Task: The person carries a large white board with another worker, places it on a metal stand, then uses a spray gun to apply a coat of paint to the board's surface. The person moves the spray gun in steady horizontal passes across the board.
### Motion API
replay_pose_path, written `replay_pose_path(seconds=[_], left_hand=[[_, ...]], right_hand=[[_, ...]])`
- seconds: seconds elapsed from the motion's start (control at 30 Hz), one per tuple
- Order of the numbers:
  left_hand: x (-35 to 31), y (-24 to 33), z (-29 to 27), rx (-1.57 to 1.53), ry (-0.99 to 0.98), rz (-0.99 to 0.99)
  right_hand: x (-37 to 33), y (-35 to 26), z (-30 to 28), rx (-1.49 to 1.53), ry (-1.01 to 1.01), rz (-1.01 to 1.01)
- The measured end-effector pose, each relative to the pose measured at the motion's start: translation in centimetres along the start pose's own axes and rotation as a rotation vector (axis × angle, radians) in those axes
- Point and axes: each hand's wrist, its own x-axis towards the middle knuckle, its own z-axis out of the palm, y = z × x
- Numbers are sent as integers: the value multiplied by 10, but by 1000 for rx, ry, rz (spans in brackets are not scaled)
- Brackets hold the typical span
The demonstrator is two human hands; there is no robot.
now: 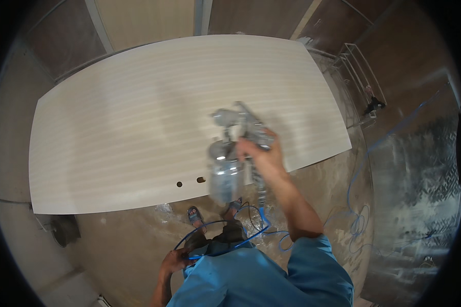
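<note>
My right hand point(261, 149) grips a metal spray gun point(245, 123), its silver paint cup point(226, 176) hanging below. The gun is held out over a large pale door panel point(138, 117), its head pointing left; motion blurs it a little. Two holes, one round and one oval, pierce the panel near its close edge. Down by my waist, my left hand point(175, 260) is closed around a blue air hose point(210, 223). That hose loops across in front of my legs and rises toward the gun's handle.
More blue hose point(361, 220) lies coiled on the floor to the right. A wire rack point(361, 77) stands beyond the panel's right end. At the lower left is a dark bucket-like container point(65, 230). Tall boards line the back wall, and a paint-streaked dark sheet point(415, 204) is at the right.
</note>
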Motion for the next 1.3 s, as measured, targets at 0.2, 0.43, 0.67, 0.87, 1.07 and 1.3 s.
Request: replay_pose_path(seconds=[0.2,0.43,0.67,0.87,1.07,1.3], left_hand=[[-4,-22,13,-52,-2,-105],[22,3,43,-122,-44,-83],[77,108,84,1,-111,-45],[103,184,109,26,-66,138],[106,190,114,97,29,188],[84,134,102,107,134,237]], right_hand=[[-11,-15,47,193,-551,-106],[35,-6,-66,-169,-143,-103],[141,11,-282,-298,242,-448],[197,18,-411,-360,530,-415],[182,8,-419,-377,578,-446],[118,19,-325,-167,306,-406]])
